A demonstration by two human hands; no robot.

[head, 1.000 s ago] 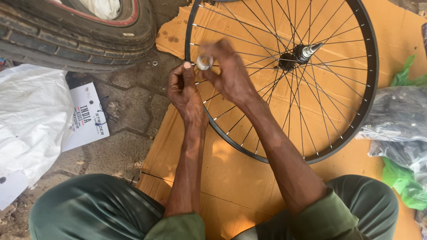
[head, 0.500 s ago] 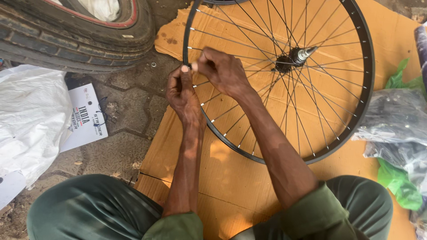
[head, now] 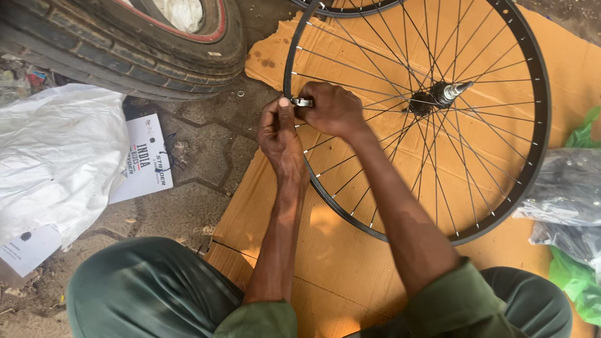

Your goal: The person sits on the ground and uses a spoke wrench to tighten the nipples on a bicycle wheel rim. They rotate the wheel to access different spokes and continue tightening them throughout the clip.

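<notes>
Hands at black wheel rim [head: 313, 181], left hand [head: 282, 134] pinching it, right hand [head: 332, 109] gripping small metal tool [head: 302, 101]

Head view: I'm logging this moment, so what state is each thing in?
Spoked wheel: flat on cardboard, no tyre.
Small metal tool: pinched at the rim.
Left hand: gripping the rim.
Right hand: closed on the tool.
Tyre: lying flat.

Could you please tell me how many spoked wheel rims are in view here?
2: one spoked rim lies on the cardboard under both hands; a second rim shows only as an arc at the top edge.
</notes>
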